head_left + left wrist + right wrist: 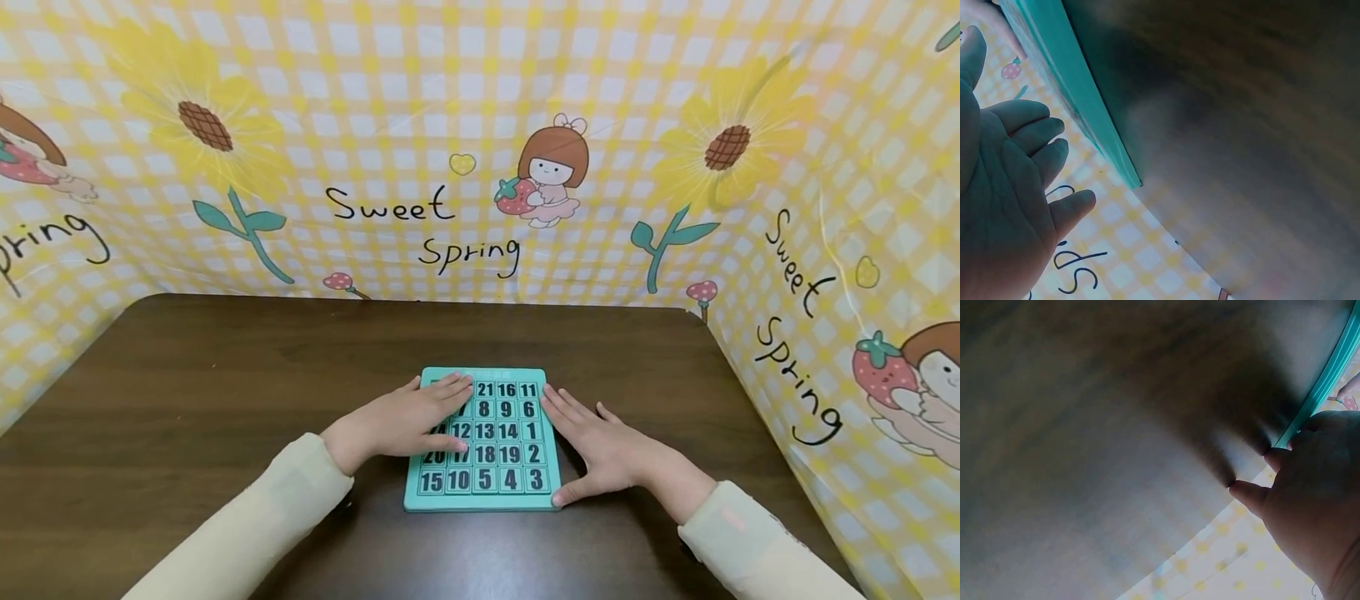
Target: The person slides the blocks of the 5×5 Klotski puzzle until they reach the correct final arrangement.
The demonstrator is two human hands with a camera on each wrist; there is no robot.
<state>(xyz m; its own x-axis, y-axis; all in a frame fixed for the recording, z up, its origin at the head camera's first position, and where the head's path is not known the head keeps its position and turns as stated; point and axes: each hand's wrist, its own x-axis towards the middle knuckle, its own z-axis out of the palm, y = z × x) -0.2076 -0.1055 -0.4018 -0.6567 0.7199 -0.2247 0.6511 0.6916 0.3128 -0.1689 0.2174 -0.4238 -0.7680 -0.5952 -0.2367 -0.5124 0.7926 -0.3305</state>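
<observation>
Flat on the surface (225, 383), the numbered board (484, 442) is bordered at right, probably for steadying, by the straight-fingered right hand (603, 447), its left tiles (461, 431) partly covered by the outstretched left hand (408, 419).

Rectangular turquoise plastic number board (483, 502): smooth, low sheen. Broad dark-brown wood-grain table (315, 342): smooth, semi-gloss, pale glare at six o'clock. Yellow-and-white checked cloth hanging (420, 50), twelve o'clock: matt, creased towards two. Pale long sleeves (255, 512): soft matt cloth.

pale cream sleeves (243, 529) with wide cuffs (318, 477)
</observation>
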